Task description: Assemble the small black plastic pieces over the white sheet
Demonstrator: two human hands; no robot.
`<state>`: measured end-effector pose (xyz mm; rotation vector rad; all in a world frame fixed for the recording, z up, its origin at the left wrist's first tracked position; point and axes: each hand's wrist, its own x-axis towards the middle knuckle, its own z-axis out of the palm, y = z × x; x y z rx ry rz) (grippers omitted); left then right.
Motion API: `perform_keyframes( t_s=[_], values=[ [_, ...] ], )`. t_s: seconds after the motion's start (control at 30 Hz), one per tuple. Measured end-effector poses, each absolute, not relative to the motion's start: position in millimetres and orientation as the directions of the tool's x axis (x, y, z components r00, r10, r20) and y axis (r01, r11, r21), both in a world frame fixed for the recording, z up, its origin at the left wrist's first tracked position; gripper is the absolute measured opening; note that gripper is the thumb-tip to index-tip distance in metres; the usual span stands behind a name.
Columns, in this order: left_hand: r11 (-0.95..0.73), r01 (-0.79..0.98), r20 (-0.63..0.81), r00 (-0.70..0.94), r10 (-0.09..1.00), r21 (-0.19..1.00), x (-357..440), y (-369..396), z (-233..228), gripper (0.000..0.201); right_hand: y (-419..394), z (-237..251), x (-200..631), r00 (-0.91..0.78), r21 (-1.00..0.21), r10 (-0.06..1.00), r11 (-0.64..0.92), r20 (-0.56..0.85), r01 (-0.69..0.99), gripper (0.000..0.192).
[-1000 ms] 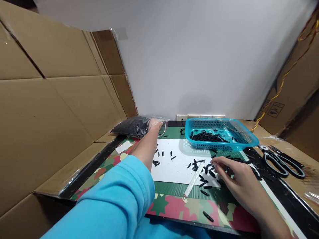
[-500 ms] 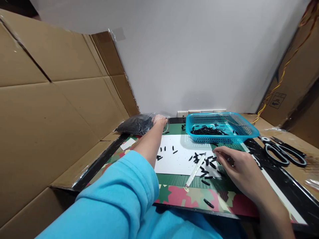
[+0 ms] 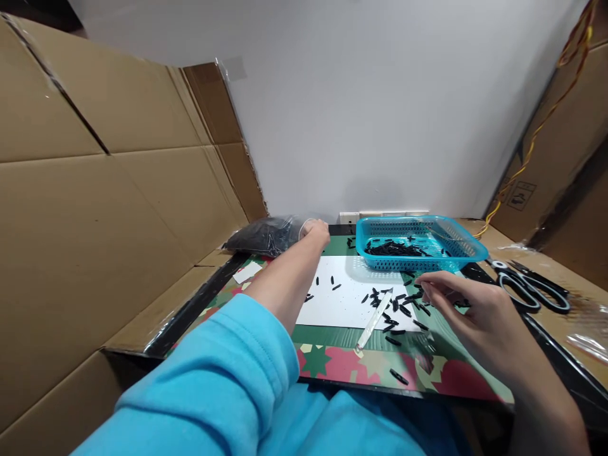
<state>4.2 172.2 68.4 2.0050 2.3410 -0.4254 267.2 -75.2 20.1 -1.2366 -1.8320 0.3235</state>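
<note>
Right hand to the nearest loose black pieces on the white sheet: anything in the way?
Nothing visible. The right hand is just right of the nearest black pieces. The slim white tool lies farther left, beyond those pieces.

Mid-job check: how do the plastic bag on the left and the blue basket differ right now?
The plastic bag is clear and slumped, while the blue basket is tinted and keeps a firm, rectangular shape.
The bag's sides are smooth film with creases; the basket's walls are perforated.
The left hand is at the bag's right end, whereas neither hand touches the basket.
Both hold dark contents and sit towards the wall.
</note>
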Motion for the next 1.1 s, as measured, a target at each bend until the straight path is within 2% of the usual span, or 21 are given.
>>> perform_keyframes(
  t_s=[0.2,0.37,0.47,0.57,0.63,0.8,0.9,1.0,1.1],
  values=[
    [0.193,0.981,-0.277,-0.178,0.944,0.026,-5.2,174.1,90.7,0.042,-76.5,22.4,265.3,-0.121,-0.642,0.843,0.484,0.523,0.594,0.027],
    [0.229,0.906,-0.412,-0.068,0.909,0.355,-19.8,158.7,107.0,0.041,-74.3,21.6,260.0,-0.139,-0.656,0.850,0.487,0.509,0.577,0.027],
    [0.232,0.755,-0.452,0.096,0.887,0.614,-31.2,141.5,109.4,0.024,-72.0,27.5,249.5,-0.194,-0.648,0.842,0.517,0.503,0.559,0.026],
    [0.249,0.510,-0.427,0.267,0.864,0.824,-40.0,119.9,105.0,0.032,-65.2,40.6,233.7,-0.277,-0.618,0.806,0.582,0.522,0.528,0.028],
    [0.251,0.329,-0.365,0.352,0.862,0.910,-42.1,102.6,98.2,0.034,-55.4,51.4,223.5,-0.355,-0.576,0.780,0.622,0.516,0.530,0.030],
    [0.282,0.020,-0.255,0.497,0.830,0.959,-32.2,57.8,71.2,0.039,-11.6,66.4,208.5,-0.464,-0.340,0.701,0.688,0.542,0.641,0.024],
    [0.410,-0.238,-0.195,0.605,0.772,0.881,-23.6,43.1,51.8,0.036,13.5,54.7,203.3,-0.601,-0.179,0.572,0.790,0.558,0.587,0.031],
    [0.485,-0.328,-0.203,0.619,0.758,0.811,-21.0,40.4,38.5,0.036,24.3,30.6,195.4,-0.710,-0.011,0.475,0.835,0.521,0.550,0.040],
    [0.486,-0.380,-0.187,0.605,0.774,0.787,-28.2,44.0,42.0,0.035,21.5,10.9,185.7,-0.824,0.130,0.394,0.868,0.408,0.479,0.043]
  ],
)
